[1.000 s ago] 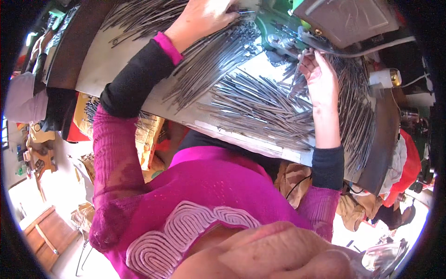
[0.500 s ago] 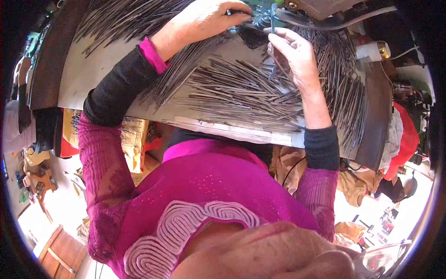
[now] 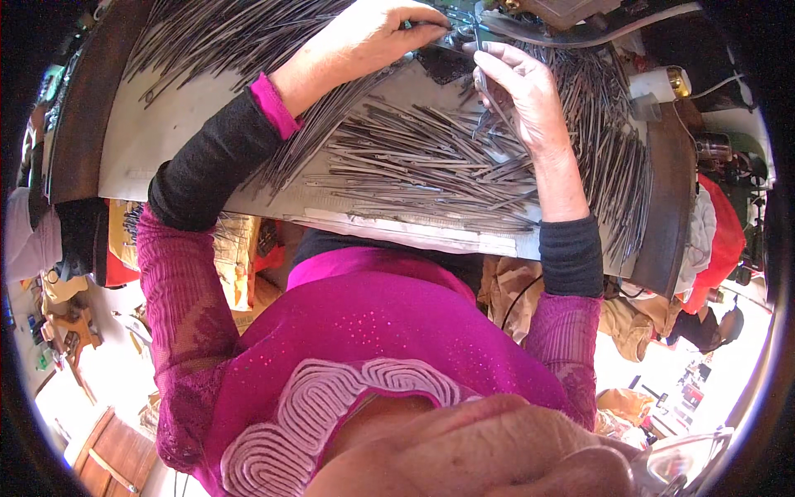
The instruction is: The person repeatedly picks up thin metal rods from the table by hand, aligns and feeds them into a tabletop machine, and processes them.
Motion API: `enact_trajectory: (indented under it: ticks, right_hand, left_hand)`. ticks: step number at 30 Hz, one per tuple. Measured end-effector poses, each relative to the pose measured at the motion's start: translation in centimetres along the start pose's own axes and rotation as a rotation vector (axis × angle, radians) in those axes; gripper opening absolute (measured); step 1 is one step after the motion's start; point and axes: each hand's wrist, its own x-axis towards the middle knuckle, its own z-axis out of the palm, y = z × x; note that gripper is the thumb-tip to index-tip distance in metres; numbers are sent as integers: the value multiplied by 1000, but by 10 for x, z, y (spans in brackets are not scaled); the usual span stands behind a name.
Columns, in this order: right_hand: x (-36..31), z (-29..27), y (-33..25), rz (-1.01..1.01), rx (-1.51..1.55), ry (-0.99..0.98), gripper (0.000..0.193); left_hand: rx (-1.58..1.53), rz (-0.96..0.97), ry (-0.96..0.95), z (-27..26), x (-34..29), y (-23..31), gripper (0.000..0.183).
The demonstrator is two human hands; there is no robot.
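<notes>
At the far edge of the table my left hand (image 3: 377, 37) is closed, thumb and fingers pinched together. What lies in that pinch is too small to make out. Just right of it, my right hand (image 3: 526, 91) pinches a thin dark metal strip (image 3: 478, 37) that stands up from the fingertips. More thin strips seem to lie along its palm, partly hidden by the fingers. Both hands are close to a small metal fixture (image 3: 464, 23) with bluish glints, cut off by the top edge. A heap of dark metal strips (image 3: 422, 161) lies on the pale table (image 3: 207, 116) below the hands.
More strips are piled at the far left (image 3: 224, 37) and along the right side (image 3: 617, 157). Brown raised edges (image 3: 87, 108) bound the table. A grey cable (image 3: 613, 37) runs across the top right, near a white cylinder with a brass end (image 3: 662, 83).
The upright strip at my right fingertips has shifted slightly left and up, nearer my left hand. My left hand stays in nearly the same place, still pinched.
</notes>
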Motion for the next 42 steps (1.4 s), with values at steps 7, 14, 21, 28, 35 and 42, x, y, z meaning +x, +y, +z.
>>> enact_trajectory:
  ticks: [7,14,21,28,35,42]
  right_hand:
    - [1,-3,0,10,0,-22,24]
    - [3,-2,1,12,21,-44,24]
    - [2,-1,2,43,3,-35,25]
    - [2,2,1,47,49,-22,23]
    - [1,2,-3,22,33,-42,25]
    - [-7,2,-8,44,40,-37,25]
  left_hand:
    - [-97,61,47,-16,2,25,19]
    - [-164,-87,-7,-18,2,29,19]
    - [-110,-12,20,-15,1,24,21]
    - [-249,-111,-18,-20,0,30,23]
    - [-848,-427,-149,-7,6,8,22]
    - [-933,-433,-133,2,12,15,22]
